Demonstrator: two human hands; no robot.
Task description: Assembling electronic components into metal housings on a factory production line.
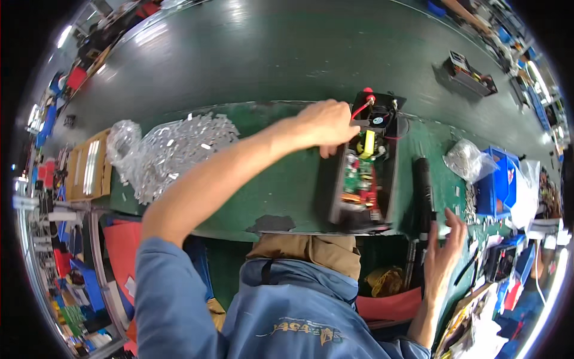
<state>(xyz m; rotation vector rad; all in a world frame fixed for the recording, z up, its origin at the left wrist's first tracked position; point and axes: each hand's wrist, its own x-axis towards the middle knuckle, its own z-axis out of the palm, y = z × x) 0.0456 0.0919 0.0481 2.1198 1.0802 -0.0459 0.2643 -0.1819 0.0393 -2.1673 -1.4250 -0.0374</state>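
Note:
A long black metal case (390,179) without its cover lies on the green bench, its short end toward me. Inside it are green and red circuit boards (366,179), a yellow-wrapped transformer (368,143) and a fan at the far end. A red wire (360,110) runs to a red terminal on the far end panel. My left hand (329,125) grips the far part of the case's left wall, its fingers folded over the edge. Just right of the case lies a black electric screwdriver (424,191). Beside its near end, my right hand (445,242) is open, fingers apart.
Many small silvery metal parts (185,149) spill from a clear bag at left, beside a cardboard box (89,167). Another clear bag (465,160) and a blue bin (499,182) stand at right. A second open case (472,75) sits on the dark surface beyond.

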